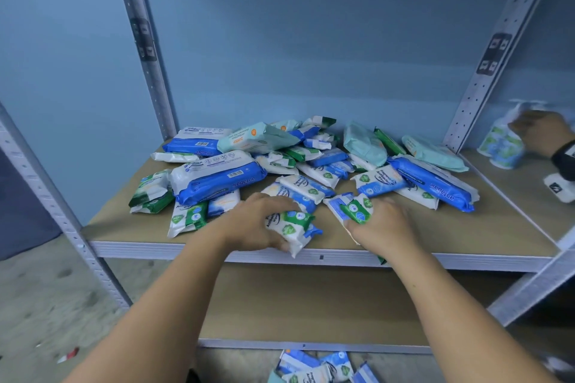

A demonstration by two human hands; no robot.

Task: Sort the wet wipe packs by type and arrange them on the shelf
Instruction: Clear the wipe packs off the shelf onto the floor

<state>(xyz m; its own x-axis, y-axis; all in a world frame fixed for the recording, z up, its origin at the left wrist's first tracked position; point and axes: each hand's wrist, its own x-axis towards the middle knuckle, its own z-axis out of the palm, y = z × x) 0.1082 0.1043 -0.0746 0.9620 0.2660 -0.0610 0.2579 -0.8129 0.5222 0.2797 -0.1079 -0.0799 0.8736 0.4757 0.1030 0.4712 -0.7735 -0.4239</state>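
**Fig.** Sorting the small pks, both hands at work.

- **Fingers:** L fingers (277, 200) curl over a small white-and-green pack (291, 228). A blue-edged corner shows beneath it, so it may be two pks; can't tell. R fingers (390, 205) are likewise curled, pinching a green-label pack (356, 211) against a blue-and-white one under it.
- **Hands:** The left hand (252, 221) and right hand (382, 227) sit side by side just behind the front rail (155, 250) of the shelf (466, 233). The L pk overhangs the rail.
- **Further back from the rail:** The unsorted pile (311, 165) mixes large blue packs (217, 179), mint packs (365, 143) and small green or blue ones.
- **Below the rail:** Spare packs (314, 367) lie low down.
- **Far R of the rail:** Another person's hand (541, 130) is at some bottles (501, 146) in the next bay; blurred.

**Judgement:** The step in hand looks like gathering small pks by label colour. To do it well:
- Check each label before stacking, since green and blue variants share one shape.
- Keep one type per hand.
- Hold the pks flat rather than by the corners, as soft film pks probably slip.
- Set each stack on bare board near the rail, well apart from the pile, so groups don't remix.
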